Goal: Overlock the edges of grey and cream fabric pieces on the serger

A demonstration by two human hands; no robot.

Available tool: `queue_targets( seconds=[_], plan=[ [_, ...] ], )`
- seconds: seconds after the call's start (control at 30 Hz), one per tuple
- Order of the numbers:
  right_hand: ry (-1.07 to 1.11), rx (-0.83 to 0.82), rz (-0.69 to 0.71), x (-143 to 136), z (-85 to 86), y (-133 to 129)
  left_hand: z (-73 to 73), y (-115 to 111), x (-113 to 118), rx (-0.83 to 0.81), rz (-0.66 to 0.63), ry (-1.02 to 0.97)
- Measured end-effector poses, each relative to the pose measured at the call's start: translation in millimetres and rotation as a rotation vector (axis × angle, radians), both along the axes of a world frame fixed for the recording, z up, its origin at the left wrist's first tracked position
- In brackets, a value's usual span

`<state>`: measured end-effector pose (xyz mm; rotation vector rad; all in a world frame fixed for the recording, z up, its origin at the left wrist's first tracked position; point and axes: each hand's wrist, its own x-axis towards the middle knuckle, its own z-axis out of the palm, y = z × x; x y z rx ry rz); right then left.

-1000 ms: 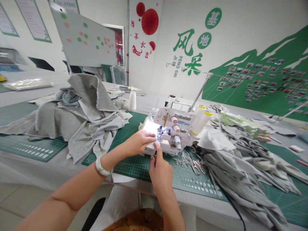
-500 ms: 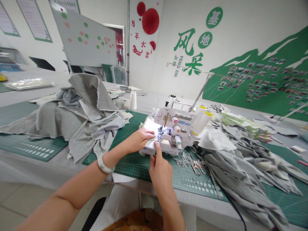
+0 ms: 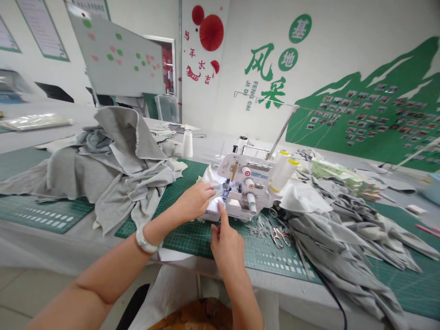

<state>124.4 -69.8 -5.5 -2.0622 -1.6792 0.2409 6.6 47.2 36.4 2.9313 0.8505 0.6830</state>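
A white overlock sewing machine stands before me with its lamp lit. At the left of its presser foot, my left hand has its fingers drawn together on a pale piece of fabric, part of which lies behind the fingers. My right hand reaches up from the front. Its index finger is stretched out to the front of the machine bed, close to the foot, while the other fingers are curled with nothing visible in them. A pair of scissors lies right of the machine by some thread scraps.
Grey fabric is heaped left and right of the machine. A white thread cone stands behind the left heap, and yellow-topped cones stand behind the machine. Green cutting mats cover parts of the table. A thread stand rises above.
My left hand's fingers, flatter on the lit bed before, are now drawn together and slightly farther from the foot. My right index finger stays near the bed's front. The view has shifted slightly.
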Motion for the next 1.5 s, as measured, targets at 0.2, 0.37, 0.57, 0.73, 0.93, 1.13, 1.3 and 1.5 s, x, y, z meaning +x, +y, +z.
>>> queue_targets(
  seconds=[0.2, 0.37, 0.57, 0.73, 0.93, 1.13, 1.3, 1.5],
  plan=[
    [0.494, 0.216, 0.157, -3, -10.2, 0, 3.5, -15, 1, -0.043, -0.016, -0.023],
    [0.969, 0.352, 0.187, -15, -12.9, 4, 11.4, -21, -1, -0.123, -0.047, -0.024],
    [1.223, 0.412, 0.179, -21, -17.5, 11, 7.3, -14, -7, -0.116, 0.029, -0.049],
    [1.172, 0.396, 0.151, -20, -16.3, 8, 3.9, -6, -8, 0.020, 0.069, -0.031],
    [1.064, 0.416, 0.265, -20, -18.5, 9, 5.8, -1, -5, -0.050, -0.151, -0.060],
    [0.952, 0.384, 0.231, -14, -24.2, 5, 7.2, 2, -4, -0.100, -0.158, -0.106],
    [0.860, 0.371, 0.242, -8, -20.9, -3, 3.6, 1, 2, -0.059, -0.121, -0.051],
    [0.785, 0.325, 0.236, 5, -15.9, -5, 18.1, 34, 11, -0.512, 0.050, -0.626]
  ],
)
